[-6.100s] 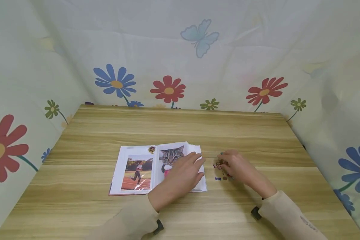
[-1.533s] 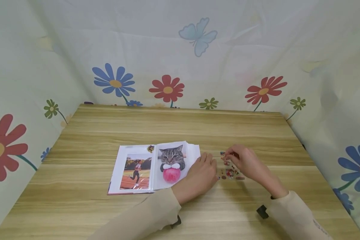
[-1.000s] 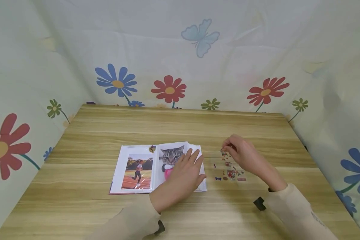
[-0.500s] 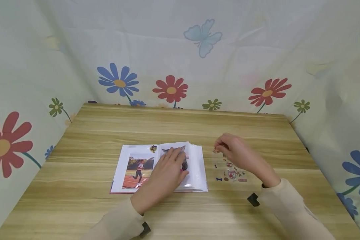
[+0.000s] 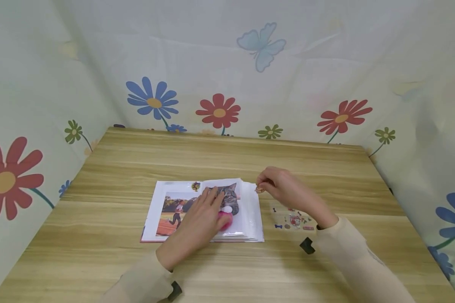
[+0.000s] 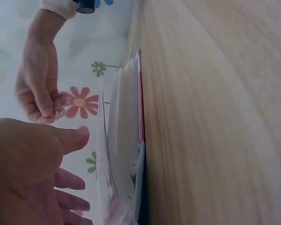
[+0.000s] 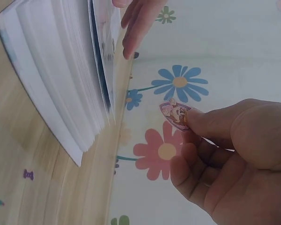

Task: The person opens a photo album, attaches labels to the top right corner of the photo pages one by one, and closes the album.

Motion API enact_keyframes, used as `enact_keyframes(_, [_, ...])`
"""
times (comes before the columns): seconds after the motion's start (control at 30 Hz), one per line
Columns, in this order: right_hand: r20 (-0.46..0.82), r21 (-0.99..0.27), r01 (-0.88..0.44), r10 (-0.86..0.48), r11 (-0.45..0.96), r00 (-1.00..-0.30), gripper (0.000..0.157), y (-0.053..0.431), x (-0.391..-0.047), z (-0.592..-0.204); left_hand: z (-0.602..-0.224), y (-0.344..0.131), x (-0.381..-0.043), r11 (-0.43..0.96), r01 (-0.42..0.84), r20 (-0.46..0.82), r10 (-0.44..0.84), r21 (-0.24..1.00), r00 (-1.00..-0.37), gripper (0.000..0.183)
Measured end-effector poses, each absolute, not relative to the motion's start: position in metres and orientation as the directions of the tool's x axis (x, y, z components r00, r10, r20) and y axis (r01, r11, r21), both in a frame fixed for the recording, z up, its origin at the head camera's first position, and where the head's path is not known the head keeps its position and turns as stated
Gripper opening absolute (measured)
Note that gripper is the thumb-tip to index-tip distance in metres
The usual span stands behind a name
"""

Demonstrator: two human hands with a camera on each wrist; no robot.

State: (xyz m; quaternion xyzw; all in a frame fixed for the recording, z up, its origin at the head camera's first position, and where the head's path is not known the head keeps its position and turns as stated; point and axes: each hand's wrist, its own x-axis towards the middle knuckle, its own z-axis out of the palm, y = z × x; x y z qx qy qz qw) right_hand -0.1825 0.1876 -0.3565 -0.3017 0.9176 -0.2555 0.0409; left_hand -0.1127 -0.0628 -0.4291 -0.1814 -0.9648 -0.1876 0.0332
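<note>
An open photo album (image 5: 252,210) lies on the table, with a runner picture (image 5: 170,214) on its left page and a cat picture (image 5: 233,200) on the right one. My left hand (image 5: 195,223) is spread over the album's fold and partly hides both pictures; whether it touches the page is unclear. Thumb and fingers of my right hand (image 5: 288,191) pinch a small sticker (image 7: 176,115) with a cartoon dog, above the album's right edge. Another round sticker (image 5: 195,186) sits at the top of the left page. A clear sticker sheet (image 5: 295,221) lies right of the album.
The wood-grain table (image 5: 227,269) extends around the album on all sides. A flowered white curtain (image 5: 197,50) hangs behind it and along both sides. Several small bone and dog stickers remain on the clear sheet.
My right hand has lifted a sticker from the sheet and carried it left to the album's edge. My left hand has moved from beside the sheet leftward across the album.
</note>
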Motion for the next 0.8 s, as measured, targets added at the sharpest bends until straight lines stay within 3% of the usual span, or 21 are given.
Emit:
enact_keyframes(0.37, [0.051, -0.510, -0.570, -0.640, 0.644, -0.767, 0.011, 0.169, -0.205, -0.364, -0.437, -0.059, -0.119, 0.862, 0.368, 0.022, 0.385, 0.350, -0.923, 0.069])
enact_keyframes(0.8, [-0.071, -0.536, -0.554, -0.688, 0.637, -0.722, 0.016, 0.146, -0.244, -0.374, -0.438, -0.054, -0.122, 0.861, 0.379, -0.039, 0.416, 0.339, -0.909, 0.065])
